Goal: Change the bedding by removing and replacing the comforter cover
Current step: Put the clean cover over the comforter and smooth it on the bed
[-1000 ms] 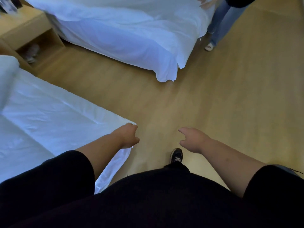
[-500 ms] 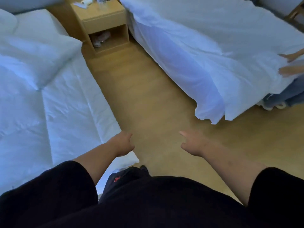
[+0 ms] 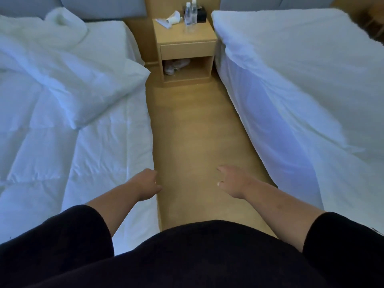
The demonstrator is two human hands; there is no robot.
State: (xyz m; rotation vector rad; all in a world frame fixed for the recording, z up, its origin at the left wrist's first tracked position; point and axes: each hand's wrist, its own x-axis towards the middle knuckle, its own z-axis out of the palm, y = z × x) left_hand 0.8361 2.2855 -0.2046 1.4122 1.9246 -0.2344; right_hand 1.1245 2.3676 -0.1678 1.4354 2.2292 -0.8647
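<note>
Standing in aisle between beds. My left hand (image 3: pixel 145 185) hanging loosely curled, holding nothing, at comforter (image 3: pixel 68 121) edge; my right hand (image 3: pixel 231 180) spreading wide, holding nothing.

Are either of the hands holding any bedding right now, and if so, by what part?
Nothing is held. The left hand hangs loosely curled at the left bed's edge, gripping no fabric. The right hand is open above the floor.
</note>
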